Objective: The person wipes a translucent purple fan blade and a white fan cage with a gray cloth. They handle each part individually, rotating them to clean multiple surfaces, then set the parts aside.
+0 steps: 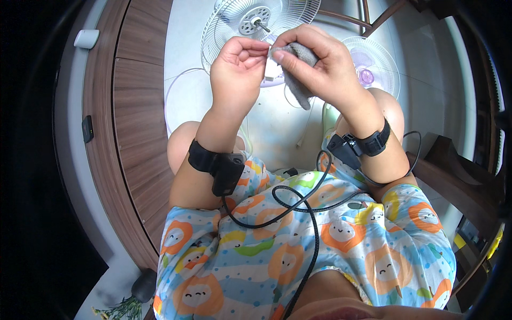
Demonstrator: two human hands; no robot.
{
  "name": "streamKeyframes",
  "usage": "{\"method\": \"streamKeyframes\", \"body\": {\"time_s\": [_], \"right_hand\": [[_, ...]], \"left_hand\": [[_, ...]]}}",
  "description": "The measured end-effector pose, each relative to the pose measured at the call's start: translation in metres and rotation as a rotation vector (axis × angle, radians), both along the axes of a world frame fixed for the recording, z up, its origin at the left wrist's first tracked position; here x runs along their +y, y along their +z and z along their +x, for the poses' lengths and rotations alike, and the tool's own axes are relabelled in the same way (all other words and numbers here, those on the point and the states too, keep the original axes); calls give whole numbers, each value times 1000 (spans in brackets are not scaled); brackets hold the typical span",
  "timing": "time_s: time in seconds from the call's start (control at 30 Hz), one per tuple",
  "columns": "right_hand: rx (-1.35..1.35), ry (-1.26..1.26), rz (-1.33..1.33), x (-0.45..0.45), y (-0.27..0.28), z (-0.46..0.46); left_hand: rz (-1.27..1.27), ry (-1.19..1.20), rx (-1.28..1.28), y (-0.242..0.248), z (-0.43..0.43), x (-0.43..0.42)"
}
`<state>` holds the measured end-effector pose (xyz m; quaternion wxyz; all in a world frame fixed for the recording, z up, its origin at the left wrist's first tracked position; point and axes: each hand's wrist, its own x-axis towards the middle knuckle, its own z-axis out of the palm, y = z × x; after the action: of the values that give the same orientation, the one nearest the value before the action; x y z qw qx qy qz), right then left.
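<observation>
My right hand grips a crumpled grey cloth between thumb and fingers, and one end of it hangs down. My left hand is raised beside it, fingertips drawn together at the cloth's left edge. Whether they pinch a small thing there is too fine to tell. Behind both hands stands an electric fan without its front grille. Its bare metal shaft sticks out from the hub, and the white wire rear grille surrounds it. My hands partly hide the fan's white and purple lower part.
A round fan grille with a purple centre is on the tiled floor at right. Dark wooden furniture stands right, a wood-panelled cabinet left. A black cable joins devices strapped to both forearms and crosses my lap.
</observation>
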<state>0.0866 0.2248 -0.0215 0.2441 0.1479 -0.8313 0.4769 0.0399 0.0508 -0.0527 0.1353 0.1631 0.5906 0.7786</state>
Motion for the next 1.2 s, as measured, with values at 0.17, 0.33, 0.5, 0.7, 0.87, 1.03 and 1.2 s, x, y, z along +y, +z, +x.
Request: {"method": "streamKeyframes", "body": {"time_s": [0.17, 0.33, 0.5, 0.7, 0.87, 1.03, 1.2], "right_hand": [[153, 62, 42, 1, -1, -1], [-101, -343, 94, 7, 1, -1], [-131, -64, -348, 4, -3, 3], [-155, -73, -298, -4, -9, -2], [-50, -32, -82, 2, -4, -1], [-147, 65, -229, -4, -1, 4], [-251, -68, -291, -17, -2, 8]], "left_hand": [[-20, -2, -22, 4, 2, -1], [75, -89, -158, 17, 9, 0], [168, -37, -539, 17, 3, -1], [157, -134, -450, 8, 4, -1], [308, -95, -469, 6, 3, 0], [298, 51, -504, 5, -6, 2], [255, 61, -478, 3, -4, 6]]}}
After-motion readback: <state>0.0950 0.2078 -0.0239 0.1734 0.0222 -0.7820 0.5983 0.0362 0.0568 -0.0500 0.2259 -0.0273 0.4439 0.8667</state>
